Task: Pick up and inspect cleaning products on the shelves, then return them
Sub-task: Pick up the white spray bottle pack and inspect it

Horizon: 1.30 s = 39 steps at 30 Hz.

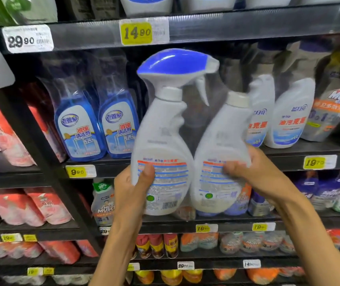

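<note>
Store shelves [206, 29] behind. Left hand [132, 188] and right hand [255, 170] clamp fingers around wrapped twin pack [189, 153], held clear of its shelf, back labels facing. Risk: slick wrap slipping, pack dropping onto bottles below

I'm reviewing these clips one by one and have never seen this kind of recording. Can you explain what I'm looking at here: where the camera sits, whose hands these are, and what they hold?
There is no machine here. A person wears one camera on the head, looking forward and down, so the two bare arms rising from below are theirs.

The left hand and the right hand grip a twin pack: a white spray bottle with a blue trigger top and a capped refill bottle. Their back labels face the camera.

Behind stand store shelves with price tags. Blue glass cleaner bottles stand to the left, similar white bottles to the right.
</note>
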### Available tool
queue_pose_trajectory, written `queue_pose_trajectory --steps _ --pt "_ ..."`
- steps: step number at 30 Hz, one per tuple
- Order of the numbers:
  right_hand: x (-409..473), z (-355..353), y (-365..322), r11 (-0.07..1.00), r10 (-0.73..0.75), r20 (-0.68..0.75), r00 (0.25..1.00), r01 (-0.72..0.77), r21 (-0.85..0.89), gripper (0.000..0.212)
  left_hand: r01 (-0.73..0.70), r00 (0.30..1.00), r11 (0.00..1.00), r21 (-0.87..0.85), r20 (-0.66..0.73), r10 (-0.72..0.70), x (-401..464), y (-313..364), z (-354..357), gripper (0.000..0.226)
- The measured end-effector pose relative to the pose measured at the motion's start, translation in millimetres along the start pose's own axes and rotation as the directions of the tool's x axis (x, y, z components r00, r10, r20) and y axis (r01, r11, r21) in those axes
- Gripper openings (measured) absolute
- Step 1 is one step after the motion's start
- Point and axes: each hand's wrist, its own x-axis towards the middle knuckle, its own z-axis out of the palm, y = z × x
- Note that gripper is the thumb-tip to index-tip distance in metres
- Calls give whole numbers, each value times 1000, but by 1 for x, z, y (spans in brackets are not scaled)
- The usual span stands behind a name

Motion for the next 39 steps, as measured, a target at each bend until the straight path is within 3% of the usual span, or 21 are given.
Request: queue_pose_trajectory --steps 3,9,13,17,21,24,26,31,36,39 --pt "-10 -8 3 999 5 113 994 1 -51 51 -153 980 985 76 143 141 3 0 -9 48" --pt "-17 -13 -11 978 -92 58 994 101 -182 61 -163 928 977 137 357 104 12 -4 -24 53" --pt "-17 -11 -24 948 -152 105 983 175 -265 64 -178 944 962 206 311 108 16 -16 -27 40" --pt "-15 -9 -28 952 -161 117 980 186 -244 62 -164 932 979 124 346 112 15 -15 -28 49" --pt "-5 -2 -16 988 -114 35 993 117 -104 44 -16 992 1000 -2 128 16 13 -14 -10 52" --pt "7 11 -4 996 -56 -81 995 60 58 50 125 989 987 -101 -62 -132 16 -11 -3 56" --pt "13 14 -1 990 -4 -141 990 23 136 59 188 972 968 -167 -109 -208 16 -10 -3 52" --pt "15 21 6 988 118 -156 981 -100 117 54 382 919 895 -231 -3 -394 11 -6 -9 40" --pt "13 21 5 945 201 -291 935 -106 309 37 402 915 886 -231 147 -376 17 5 -14 51" --pt "13 18 -3 943 216 -322 922 -111 315 32 437 897 889 -137 142 -419 21 3 -10 59"
